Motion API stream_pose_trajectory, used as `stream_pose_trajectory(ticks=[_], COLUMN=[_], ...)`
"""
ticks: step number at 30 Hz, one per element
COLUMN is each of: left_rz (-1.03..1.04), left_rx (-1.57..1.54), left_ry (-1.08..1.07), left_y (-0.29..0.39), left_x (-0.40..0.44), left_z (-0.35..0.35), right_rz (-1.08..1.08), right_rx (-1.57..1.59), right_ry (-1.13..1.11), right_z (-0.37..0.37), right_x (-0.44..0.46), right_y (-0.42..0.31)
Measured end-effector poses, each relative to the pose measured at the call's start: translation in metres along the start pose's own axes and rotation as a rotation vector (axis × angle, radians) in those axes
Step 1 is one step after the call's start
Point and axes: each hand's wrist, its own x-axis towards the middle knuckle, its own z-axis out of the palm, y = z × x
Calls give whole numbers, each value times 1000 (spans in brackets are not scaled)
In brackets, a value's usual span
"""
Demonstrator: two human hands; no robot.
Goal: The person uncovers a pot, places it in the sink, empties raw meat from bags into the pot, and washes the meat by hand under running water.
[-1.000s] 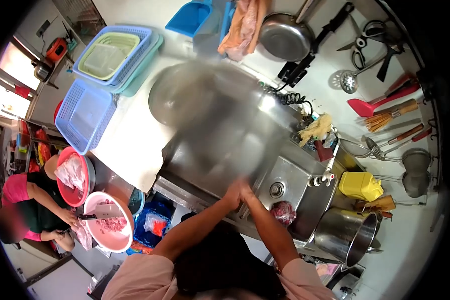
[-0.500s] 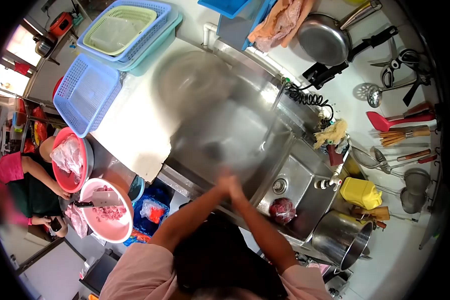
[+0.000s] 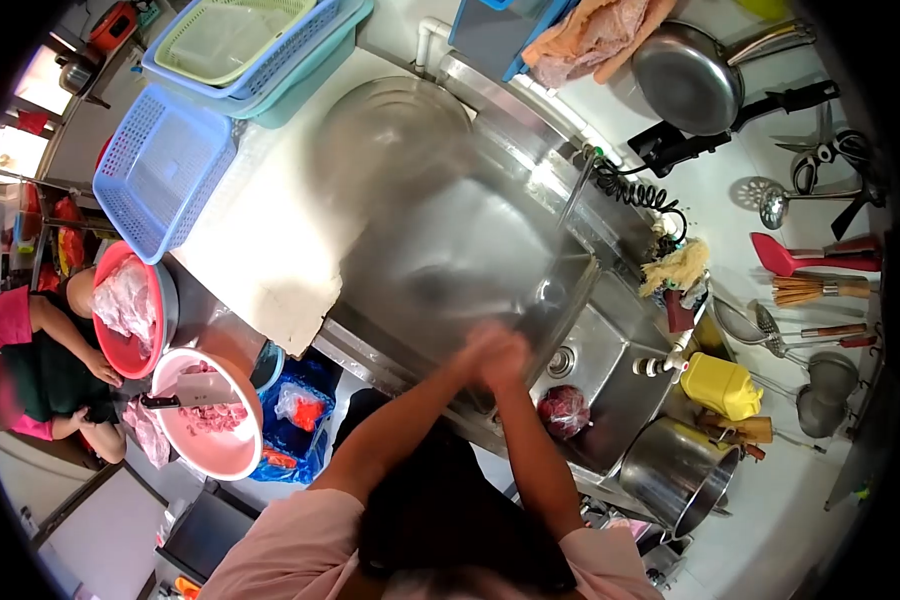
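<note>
My left hand and my right hand are pressed close together over the near side of the large steel sink basin. Motion smears the fingers of both, so I cannot make out whether anything is between them. The basin's middle looks hazy. Beyond, a round metal lid or pan, also blurred, lies partly over the white board. To the right of my hands is a smaller sink with a reddish bagged bundle in it.
A blue basket stands left of the board. Below it, a pink basin holds chopped meat and a cleaver. A co-worker is at far left. A steel pot and yellow jug stand right.
My joined hands have moved slightly right and a little nearer the small sink. The view has shifted a little. The co-worker's hands have moved slightly.
</note>
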Motion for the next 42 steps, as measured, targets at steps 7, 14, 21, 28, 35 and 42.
stream_pose_trajectory(ticks=[7, 14, 21, 28, 35, 42], left_rz=[-138, -223, -49, -17, -150, -170], left_rx=[-222, -167, 80, 305, 377, 384], left_ry=[-66, 193, 327, 381, 327, 402], left_y=[-32, -26, 29, 64, 80, 84], left_x=[-47, -99, -10, 2, 21, 40], left_z=[74, 163, 43, -21, -37, -43], right_rz=[-65, -552, -34, 42, 365, 454], right_rx=[131, -820, -242, -665, -586, -305], right_ry=[437, 587, 394, 510, 364, 286], right_z=[31, -125, -6, 31, -109, -134], right_x=[50, 186, 71, 49, 131, 175], right_y=[-23, -26, 4, 53, 60, 38])
